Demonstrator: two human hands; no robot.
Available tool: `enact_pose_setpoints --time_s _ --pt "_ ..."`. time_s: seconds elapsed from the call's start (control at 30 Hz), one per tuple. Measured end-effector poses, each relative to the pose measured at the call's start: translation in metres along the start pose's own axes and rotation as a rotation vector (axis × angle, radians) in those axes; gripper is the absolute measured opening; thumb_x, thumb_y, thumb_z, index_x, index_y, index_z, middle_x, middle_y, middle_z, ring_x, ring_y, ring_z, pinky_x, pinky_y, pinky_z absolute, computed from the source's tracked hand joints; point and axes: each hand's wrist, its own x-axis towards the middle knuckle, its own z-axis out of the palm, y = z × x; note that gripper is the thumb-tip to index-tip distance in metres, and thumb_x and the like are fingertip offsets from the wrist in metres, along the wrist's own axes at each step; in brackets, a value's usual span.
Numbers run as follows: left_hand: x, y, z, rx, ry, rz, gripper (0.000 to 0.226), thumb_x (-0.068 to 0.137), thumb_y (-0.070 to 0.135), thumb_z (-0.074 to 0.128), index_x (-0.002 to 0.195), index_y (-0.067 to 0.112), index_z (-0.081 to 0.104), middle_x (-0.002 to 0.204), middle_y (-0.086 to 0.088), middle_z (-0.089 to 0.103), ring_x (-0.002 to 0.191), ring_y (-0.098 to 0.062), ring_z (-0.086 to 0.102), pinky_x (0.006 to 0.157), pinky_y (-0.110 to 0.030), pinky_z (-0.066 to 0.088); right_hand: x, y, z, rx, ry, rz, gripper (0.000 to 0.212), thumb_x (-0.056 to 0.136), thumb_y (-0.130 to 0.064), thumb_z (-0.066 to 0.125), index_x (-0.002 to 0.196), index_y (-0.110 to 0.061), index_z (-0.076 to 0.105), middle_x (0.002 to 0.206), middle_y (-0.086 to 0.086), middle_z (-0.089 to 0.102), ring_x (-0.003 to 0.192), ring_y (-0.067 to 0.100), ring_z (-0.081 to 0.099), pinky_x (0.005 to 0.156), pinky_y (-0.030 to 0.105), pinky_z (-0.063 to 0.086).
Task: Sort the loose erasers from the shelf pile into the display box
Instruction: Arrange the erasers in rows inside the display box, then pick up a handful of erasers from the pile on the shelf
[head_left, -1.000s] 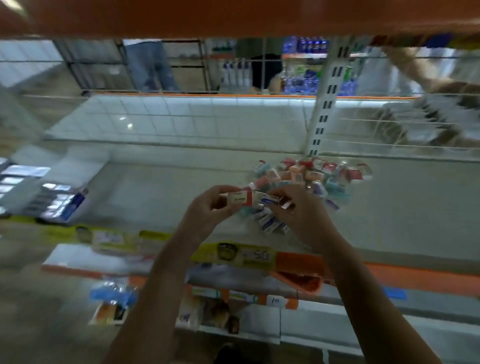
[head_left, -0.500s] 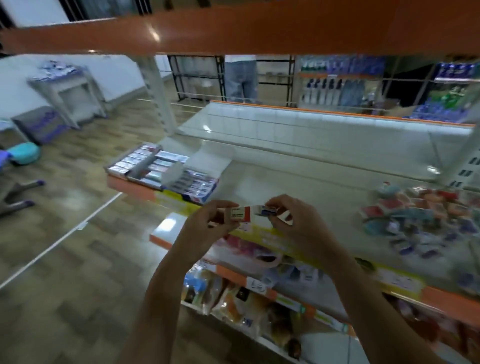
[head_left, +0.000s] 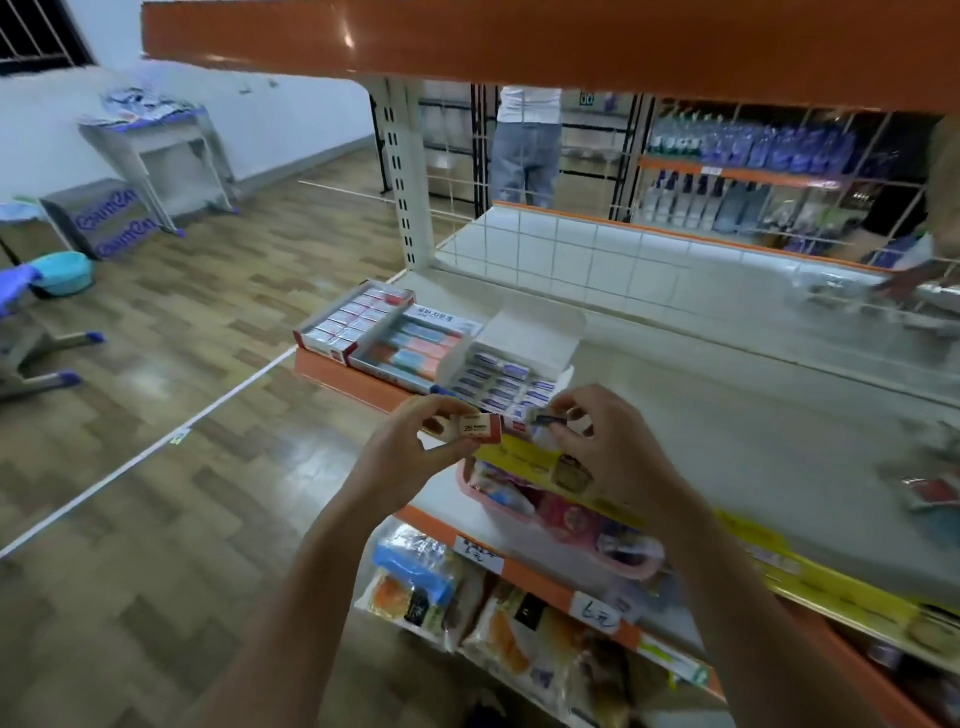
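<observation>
While the left hand (head_left: 415, 447) pinches a small red-and-cream eraser (head_left: 480, 428) between thumb and fingertips, the eraser sticks out to the right of that grip, its printed face up. Just beside it, the right hand (head_left: 605, 452) has its fingers curled round several more small erasers (head_left: 543, 418), a dark-sleeved one poking out toward the left hand; how many it holds I cannot tell. Both hands hang in the air just in front of the shelf (head_left: 727, 415) edge, and directly beyond them sits the open white display box (head_left: 519, 358), lid flap standing up, rows of blue-and-white erasers inside. Left of it, touching, lie a box of pink and blue erasers (head_left: 415, 345) and a red box (head_left: 353, 322) at the shelf's corner. Far off to the right, at the frame edge, a few loose wrapped pieces (head_left: 930, 491) rest on the shelf, blurred. Below the hands, a pink basket (head_left: 566, 525) and bagged snacks (head_left: 467, 613) fill the lower shelves.
</observation>
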Motion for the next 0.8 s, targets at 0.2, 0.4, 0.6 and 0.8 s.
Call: enact_pose_setpoints --time_s 0.2,0.4,0.6,0.8 --pt "0.051 -0.016 -0.009 0.058 -0.131 0.042 0.04 0.077 0.023 0.075 0.095 0.05 0.052 0.101 0.02 0.053 0.086 0.003 0.052 0.068 -0.009 0.042 0.053 0.009 0.012 -0.206 0.029 0.025 0.021 0.085 -0.018 0.062 0.106 -0.015 0.064 0.098 -0.003 0.055 0.095 0.012 0.049 0.074 0.019 0.032" --pt "0.111 -0.028 -0.014 0.182 -0.194 0.179 0.032 0.076 0.02 0.076 0.1 0.031 0.059 0.097 0.013 0.056 0.087 0.002 0.049 0.072 -0.004 0.035 0.09 0.019 0.016 -0.462 0.006 0.078 0.021 0.086 -0.021 0.058 0.107 -0.019 0.061 0.105 -0.002 0.056 0.103 0.014 0.049 0.08 0.022 0.038" --pt "0.145 -0.034 -0.01 0.271 -0.242 0.23 0.031 0.079 0.029 0.071 0.108 0.027 0.062 0.103 0.011 0.06 0.1 -0.009 0.048 0.082 -0.025 0.042 0.097 0.024 0.023 -0.557 -0.035 0.138 0.013 0.085 -0.02 0.056 0.098 -0.022 0.058 0.098 -0.004 0.057 0.094 0.012 0.048 0.069 0.019 0.028" --pt "0.155 -0.043 -0.006 0.268 -0.289 0.262 0.031 0.08 0.033 0.069 0.109 0.031 0.059 0.102 0.023 0.053 0.099 0.002 0.04 0.075 -0.006 0.032 0.1 0.022 0.034 -0.558 -0.014 0.153 0.011 0.088 -0.023 0.057 0.099 -0.023 0.058 0.098 -0.007 0.059 0.097 0.012 0.044 0.078 0.019 0.028"
